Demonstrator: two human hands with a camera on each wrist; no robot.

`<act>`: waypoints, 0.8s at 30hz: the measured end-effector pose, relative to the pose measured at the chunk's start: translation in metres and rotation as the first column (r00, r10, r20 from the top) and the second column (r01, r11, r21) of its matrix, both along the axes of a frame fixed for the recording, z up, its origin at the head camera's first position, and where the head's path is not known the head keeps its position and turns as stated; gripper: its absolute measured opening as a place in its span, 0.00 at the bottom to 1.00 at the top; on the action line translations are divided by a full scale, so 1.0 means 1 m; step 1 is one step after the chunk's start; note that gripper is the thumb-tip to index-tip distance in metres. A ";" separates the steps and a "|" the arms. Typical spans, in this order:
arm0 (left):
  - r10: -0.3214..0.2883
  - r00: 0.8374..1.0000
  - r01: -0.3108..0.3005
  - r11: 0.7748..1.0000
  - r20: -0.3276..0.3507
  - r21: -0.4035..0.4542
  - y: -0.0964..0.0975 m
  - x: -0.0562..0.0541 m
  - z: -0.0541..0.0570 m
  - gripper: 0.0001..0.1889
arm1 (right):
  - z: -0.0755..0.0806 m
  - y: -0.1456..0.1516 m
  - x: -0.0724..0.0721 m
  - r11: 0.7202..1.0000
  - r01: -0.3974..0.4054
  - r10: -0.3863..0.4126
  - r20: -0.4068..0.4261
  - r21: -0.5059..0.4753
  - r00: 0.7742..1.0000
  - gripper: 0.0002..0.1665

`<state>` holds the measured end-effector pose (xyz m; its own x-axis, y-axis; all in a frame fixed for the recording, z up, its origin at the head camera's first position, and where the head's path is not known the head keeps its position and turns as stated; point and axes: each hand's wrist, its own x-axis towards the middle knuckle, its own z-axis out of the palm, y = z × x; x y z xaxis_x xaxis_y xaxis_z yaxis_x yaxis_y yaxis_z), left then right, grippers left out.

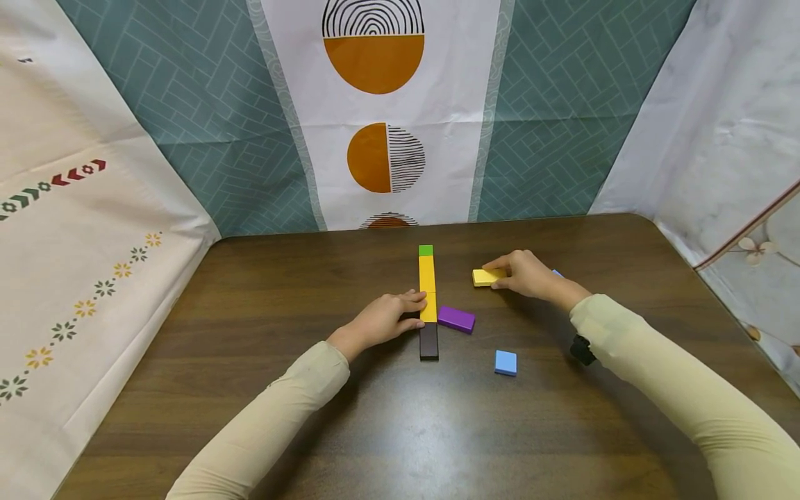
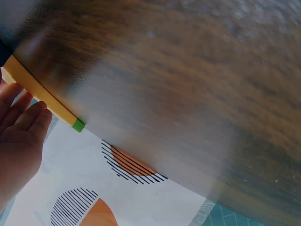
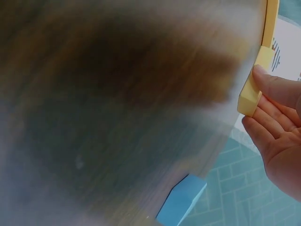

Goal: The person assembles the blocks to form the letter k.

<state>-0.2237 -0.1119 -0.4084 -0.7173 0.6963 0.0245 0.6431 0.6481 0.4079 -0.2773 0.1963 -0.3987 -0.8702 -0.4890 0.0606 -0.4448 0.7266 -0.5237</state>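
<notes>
A straight row of blocks runs away from me on the table: a black block [image 1: 428,345] at the near end, two yellow blocks [image 1: 426,272] in the middle and a green block [image 1: 426,250] at the far end. Against the row's left side, my left hand [image 1: 384,317] rests with fairly straight fingers touching the yellow part. To the right of the row, my right hand [image 1: 528,276] pinches a pale yellow block [image 3: 249,98] between thumb and fingers. A purple block [image 1: 456,319] lies slantwise beside the row, close to its lower yellow block.
A light blue block [image 1: 505,362] lies nearer to me, right of the row. Another blue block [image 3: 181,201] is partly hidden behind my right wrist in the head view. Patterned cloths [image 1: 550,125] hang behind and beside the brown wooden table [image 1: 300,278].
</notes>
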 end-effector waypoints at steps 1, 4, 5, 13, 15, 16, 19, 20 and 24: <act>0.001 1.000 -0.001 1.000 0.002 0.000 0.000 0.000 0.000 0.26 | 0.000 -0.002 0.000 1.000 -0.005 0.005 0.000 -0.002 1.000 0.23; 0.003 1.000 -0.003 1.000 0.003 -0.005 0.000 0.000 0.000 0.26 | 0.001 -0.007 0.001 1.000 -0.025 0.025 0.002 -0.007 1.000 0.23; 0.004 1.000 -0.004 1.000 0.003 -0.007 0.000 0.000 0.000 0.26 | 0.001 -0.009 0.001 0.999 -0.033 0.033 0.002 -0.006 0.999 0.23; 0.002 1.000 -0.002 1.000 0.007 -0.006 0.000 0.001 0.002 0.26 | 0.000 -0.021 -0.001 0.993 -0.114 0.114 -0.007 -0.010 0.993 0.23; 0.002 1.000 -0.002 1.000 0.008 -0.005 0.000 0.001 0.002 0.25 | 0.000 -0.025 -0.001 0.991 -0.135 0.135 -0.010 -0.010 0.991 0.23; 0.002 1.000 -0.002 1.000 0.008 -0.005 0.000 0.001 0.002 0.25 | 0.000 -0.026 -0.001 0.990 -0.143 0.143 -0.012 -0.010 0.990 0.22; 0.004 1.000 -0.004 1.000 0.004 -0.008 0.001 0.001 0.001 0.25 | -0.001 -0.031 -0.001 0.986 -0.168 0.168 -0.018 -0.008 0.986 0.22; 0.005 1.000 -0.005 1.000 0.003 -0.010 0.001 0.000 0.001 0.25 | -0.001 -0.032 -0.001 0.985 -0.172 0.172 -0.016 -0.008 0.985 0.22; 0.006 1.000 -0.006 1.000 0.007 -0.012 0.001 -0.001 -0.001 0.25 | 0.000 -0.039 -0.002 0.984 -0.178 0.178 -0.009 -0.002 0.984 0.22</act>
<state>-0.2244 -0.1105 -0.4089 -0.7219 0.6919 0.0115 0.6363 0.6571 0.4043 -0.2789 0.1578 -0.3988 -0.7688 -0.6357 0.0696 -0.5713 0.6338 -0.5215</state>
